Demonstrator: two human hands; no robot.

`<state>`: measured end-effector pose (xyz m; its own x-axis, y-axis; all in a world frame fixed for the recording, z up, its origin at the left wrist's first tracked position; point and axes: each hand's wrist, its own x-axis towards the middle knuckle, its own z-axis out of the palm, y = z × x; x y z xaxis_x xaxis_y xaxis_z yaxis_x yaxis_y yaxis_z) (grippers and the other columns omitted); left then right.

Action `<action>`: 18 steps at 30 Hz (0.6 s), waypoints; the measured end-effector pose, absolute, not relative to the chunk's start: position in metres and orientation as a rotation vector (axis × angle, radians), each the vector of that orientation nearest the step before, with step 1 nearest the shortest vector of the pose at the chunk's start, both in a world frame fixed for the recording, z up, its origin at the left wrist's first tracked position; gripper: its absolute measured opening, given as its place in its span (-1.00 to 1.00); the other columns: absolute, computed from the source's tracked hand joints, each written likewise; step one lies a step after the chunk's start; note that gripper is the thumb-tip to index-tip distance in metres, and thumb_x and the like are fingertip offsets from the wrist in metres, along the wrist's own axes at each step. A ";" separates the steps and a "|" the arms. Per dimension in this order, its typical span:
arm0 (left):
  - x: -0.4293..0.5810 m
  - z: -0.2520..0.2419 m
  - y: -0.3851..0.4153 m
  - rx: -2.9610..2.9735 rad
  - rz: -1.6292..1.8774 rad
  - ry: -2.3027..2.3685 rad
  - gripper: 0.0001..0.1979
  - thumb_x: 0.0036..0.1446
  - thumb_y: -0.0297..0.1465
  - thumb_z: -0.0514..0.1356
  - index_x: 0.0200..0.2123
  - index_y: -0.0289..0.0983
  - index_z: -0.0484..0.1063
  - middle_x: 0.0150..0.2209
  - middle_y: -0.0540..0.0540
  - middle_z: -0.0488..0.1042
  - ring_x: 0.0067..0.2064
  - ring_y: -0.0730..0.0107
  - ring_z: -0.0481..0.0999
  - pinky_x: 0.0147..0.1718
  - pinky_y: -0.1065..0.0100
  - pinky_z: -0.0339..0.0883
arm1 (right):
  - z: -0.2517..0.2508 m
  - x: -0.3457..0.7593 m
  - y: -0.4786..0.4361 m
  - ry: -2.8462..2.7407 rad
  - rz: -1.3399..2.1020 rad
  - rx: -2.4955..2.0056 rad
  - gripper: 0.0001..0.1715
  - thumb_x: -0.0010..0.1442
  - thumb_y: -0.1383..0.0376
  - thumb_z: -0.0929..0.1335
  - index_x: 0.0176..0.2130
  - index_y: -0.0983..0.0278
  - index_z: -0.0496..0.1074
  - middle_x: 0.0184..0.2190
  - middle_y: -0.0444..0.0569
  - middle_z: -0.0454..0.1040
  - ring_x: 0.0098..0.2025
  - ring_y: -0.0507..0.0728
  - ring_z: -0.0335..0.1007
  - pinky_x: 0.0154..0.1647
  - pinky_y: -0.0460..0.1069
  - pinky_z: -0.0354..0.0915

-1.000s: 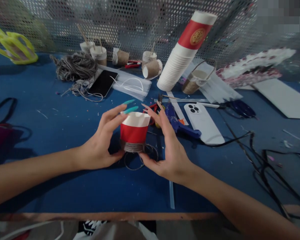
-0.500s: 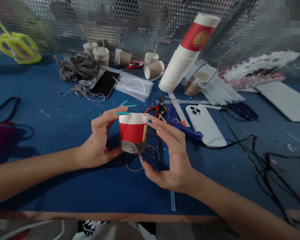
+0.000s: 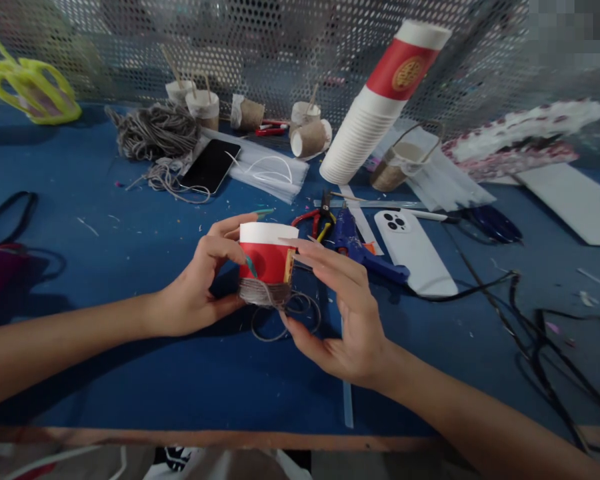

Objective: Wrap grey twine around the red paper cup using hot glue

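A red and white paper cup (image 3: 265,260) is held between my two hands just over the blue table. Grey cord (image 3: 263,291) is wound round its lower end, and a loose loop of the same cord hangs at its right. My left hand (image 3: 195,283) grips the cup from the left, one green-nailed fingertip on the red band and the thumb low at the cord. On the other side, my right hand (image 3: 343,307) has its fingers against the upper right of the cup. Its thumb tip is at the cord near the bottom.
Behind the cup lie pliers (image 3: 324,215), a blue glue gun (image 3: 350,240) and a white phone (image 3: 415,252). A tall stack of paper cups (image 3: 363,133) leans near the mesh panel. A grey cord bundle (image 3: 153,133) and a black phone (image 3: 211,167) are at back left. Black cables (image 3: 525,333) run at right.
My left index finger has come down from the rim onto the red side of the cup. The cup has tilted slightly. My right hand stays nearly the same.
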<state>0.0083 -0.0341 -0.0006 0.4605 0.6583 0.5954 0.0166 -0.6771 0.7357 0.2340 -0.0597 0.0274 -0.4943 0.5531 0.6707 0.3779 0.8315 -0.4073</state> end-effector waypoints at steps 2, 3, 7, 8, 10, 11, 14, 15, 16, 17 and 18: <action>0.009 0.000 -0.034 2.034 1.241 0.519 -0.46 0.05 -0.59 0.27 -0.03 -0.06 0.09 0.28 -0.15 0.05 0.33 0.05 0.18 0.25 -0.20 0.21 | 0.028 0.234 -0.059 -2.141 0.265 -0.662 -0.13 0.07 0.51 0.38 0.27 0.13 0.05 0.14 0.13 0.31 0.24 0.30 0.25 0.20 0.37 0.30; 0.009 0.001 -0.034 2.034 1.241 0.502 -0.44 0.04 -0.61 0.27 -0.03 -0.06 0.09 0.29 -0.15 0.05 0.34 0.05 0.18 0.26 -0.21 0.20 | 0.028 0.234 -0.059 -2.136 0.270 -0.647 -0.14 0.07 0.51 0.38 0.26 0.15 0.06 0.14 0.14 0.30 0.24 0.30 0.25 0.20 0.37 0.30; 0.007 0.001 -0.034 2.028 1.226 0.491 -0.46 0.04 -0.62 0.27 -0.05 -0.06 0.12 0.32 -0.14 0.03 0.35 0.02 0.18 0.25 -0.17 0.23 | 0.027 0.234 -0.058 -2.128 0.283 -0.608 -0.14 0.05 0.52 0.39 0.26 0.18 0.07 0.14 0.14 0.28 0.25 0.29 0.23 0.23 0.37 0.29; 0.006 0.001 -0.034 2.029 1.219 0.496 -0.48 0.05 -0.61 0.27 -0.05 -0.06 0.12 0.33 -0.13 0.02 0.34 0.02 0.19 0.24 -0.15 0.25 | 0.026 0.234 -0.059 -2.129 0.283 -0.609 -0.14 0.05 0.52 0.38 0.26 0.17 0.07 0.15 0.13 0.28 0.26 0.29 0.22 0.23 0.38 0.28; 0.004 0.001 -0.035 2.032 1.203 0.502 -0.49 0.07 -0.60 0.27 -0.05 -0.05 0.13 0.34 -0.12 -0.01 0.34 0.03 0.19 0.21 -0.11 0.31 | 0.026 0.234 -0.059 -2.128 0.268 -0.610 -0.14 0.06 0.52 0.38 0.26 0.16 0.07 0.15 0.13 0.29 0.26 0.29 0.22 0.24 0.39 0.27; 0.004 0.001 -0.035 2.033 1.194 0.506 -0.50 0.07 -0.59 0.27 -0.05 -0.05 0.13 0.34 -0.13 -0.02 0.34 0.03 0.20 0.19 -0.10 0.33 | 0.026 0.234 -0.059 -2.128 0.257 -0.609 -0.14 0.06 0.52 0.38 0.26 0.16 0.07 0.14 0.13 0.29 0.26 0.28 0.22 0.24 0.39 0.26; 0.004 0.001 -0.035 2.027 1.189 0.510 -0.50 0.07 -0.60 0.27 -0.05 -0.06 0.13 0.34 -0.13 -0.02 0.34 0.01 0.19 0.19 -0.13 0.31 | 0.025 0.235 -0.060 -2.133 0.255 -0.607 -0.11 0.03 0.52 0.39 0.26 0.17 0.07 0.14 0.13 0.27 0.25 0.28 0.23 0.25 0.37 0.26; 0.005 0.001 -0.035 2.021 1.199 0.504 -0.49 0.06 -0.60 0.27 -0.05 -0.06 0.13 0.34 -0.13 -0.01 0.34 0.01 0.19 0.20 -0.15 0.30 | 0.025 0.235 -0.060 -2.132 0.262 -0.610 -0.10 0.01 0.52 0.39 0.26 0.17 0.07 0.15 0.13 0.26 0.25 0.29 0.23 0.25 0.36 0.26; 0.005 0.001 -0.035 2.017 1.213 0.491 -0.48 0.06 -0.61 0.27 -0.05 -0.06 0.12 0.34 -0.13 0.01 0.33 0.01 0.20 0.20 -0.17 0.29 | 0.025 0.235 -0.060 -2.128 0.268 -0.617 -0.09 0.00 0.51 0.40 0.26 0.19 0.07 0.16 0.14 0.24 0.24 0.29 0.23 0.25 0.35 0.26; 0.006 0.001 -0.034 2.009 1.227 0.477 -0.47 0.06 -0.61 0.27 -0.04 -0.06 0.11 0.33 -0.13 0.02 0.33 0.02 0.21 0.20 -0.19 0.29 | 0.024 0.235 -0.060 -2.120 0.266 -0.624 -0.08 -0.02 0.51 0.40 0.26 0.21 0.07 0.16 0.15 0.23 0.23 0.30 0.24 0.25 0.33 0.27; 0.007 0.000 -0.034 2.002 1.243 0.464 -0.46 0.05 -0.61 0.27 -0.04 -0.05 0.09 0.33 -0.12 0.03 0.33 0.03 0.20 0.20 -0.20 0.28 | 0.023 0.235 -0.061 -2.107 0.252 -0.631 -0.08 -0.03 0.50 0.41 0.26 0.25 0.08 0.15 0.16 0.23 0.22 0.30 0.24 0.24 0.31 0.28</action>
